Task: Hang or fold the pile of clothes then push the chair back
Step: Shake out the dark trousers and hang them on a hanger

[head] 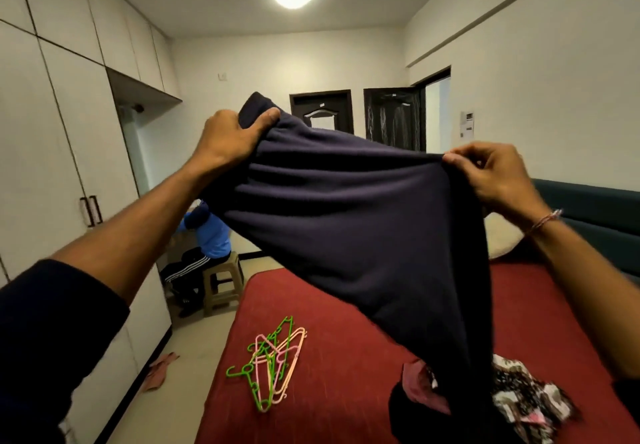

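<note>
We hold a dark navy garment (339,222) up in front of us, stretched between both hands above the bed (346,391). Our left hand (230,138) grips one upper corner of the cloth, fingers curled over a bunched edge with the thumb pressed along the top, and a tuft of fabric stands up above the knuckles. Our right hand (498,175) pinches the opposite corner between thumb and fingertips, the remaining fingers curled; a thin thread bracelet (547,220) sits at that wrist. The left hand is raised higher than the right, so the top edge slopes down toward the right. From that taut edge the cloth hangs in a narrowing shape, and its lower end reaches down to the pile of clothes (512,398) at the near right of the bed, where a patterned black-and-white piece and a pinkish-red piece lie bunched together.

On the red bedcover, left of the pile and well apart from it, lies a loose heap of green and pink plastic hangers (273,364). Beyond the bed's far left corner another person sits on a small plastic stool (221,284) beside the white wardrobe (62,132). A pinkish cloth (161,369) lies on the floor by the wardrobe base.
</note>
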Motion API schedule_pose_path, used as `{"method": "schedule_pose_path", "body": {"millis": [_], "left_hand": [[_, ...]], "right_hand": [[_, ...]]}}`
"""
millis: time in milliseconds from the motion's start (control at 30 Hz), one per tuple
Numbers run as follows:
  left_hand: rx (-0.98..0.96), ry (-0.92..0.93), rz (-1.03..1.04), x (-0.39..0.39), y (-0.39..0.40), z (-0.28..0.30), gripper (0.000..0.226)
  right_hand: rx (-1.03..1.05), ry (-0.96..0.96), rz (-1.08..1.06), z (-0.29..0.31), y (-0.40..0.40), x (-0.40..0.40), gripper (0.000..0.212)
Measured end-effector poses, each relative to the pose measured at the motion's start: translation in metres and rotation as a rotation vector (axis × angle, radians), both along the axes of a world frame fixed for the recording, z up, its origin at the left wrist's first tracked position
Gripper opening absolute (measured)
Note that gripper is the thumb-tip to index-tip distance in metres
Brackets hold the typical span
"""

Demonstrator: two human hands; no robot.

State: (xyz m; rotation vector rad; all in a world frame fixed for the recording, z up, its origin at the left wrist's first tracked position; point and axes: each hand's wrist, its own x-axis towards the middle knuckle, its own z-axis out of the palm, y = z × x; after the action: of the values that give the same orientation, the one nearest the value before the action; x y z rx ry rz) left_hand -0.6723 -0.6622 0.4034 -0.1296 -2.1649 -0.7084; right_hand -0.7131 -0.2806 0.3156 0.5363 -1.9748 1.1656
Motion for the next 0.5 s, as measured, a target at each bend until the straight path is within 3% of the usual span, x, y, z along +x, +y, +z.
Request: {"method": "schedule_pose_path", "body": {"millis": [133, 267, 367, 500], "left_hand": [[0.283, -0.199, 0.052, 0.003, -0.039, -0.069, 0.068], [0.603, -0.478, 0.176, 0.006, -0.107, -0.203, 0.088], [0.76, -0.687, 0.331, 0.024, -0.157, -0.364, 0.078], [0.83, -0.997, 0.593, 0.079, -0.205, -0.619, 0.08]], "right_hand": [[0.332, 0.026, -0.064, 0.012, -0.03, -0.053, 0.028], [0.588, -0.308, 0.136, -0.073, -0.131, -0.106, 0.038], [0.715, -0.552, 0.317, -0.224, -0.213, -0.135, 0.036], [0.816, -0.823, 0.446, -0.506, -0.305, -0.142, 0.03]]}}
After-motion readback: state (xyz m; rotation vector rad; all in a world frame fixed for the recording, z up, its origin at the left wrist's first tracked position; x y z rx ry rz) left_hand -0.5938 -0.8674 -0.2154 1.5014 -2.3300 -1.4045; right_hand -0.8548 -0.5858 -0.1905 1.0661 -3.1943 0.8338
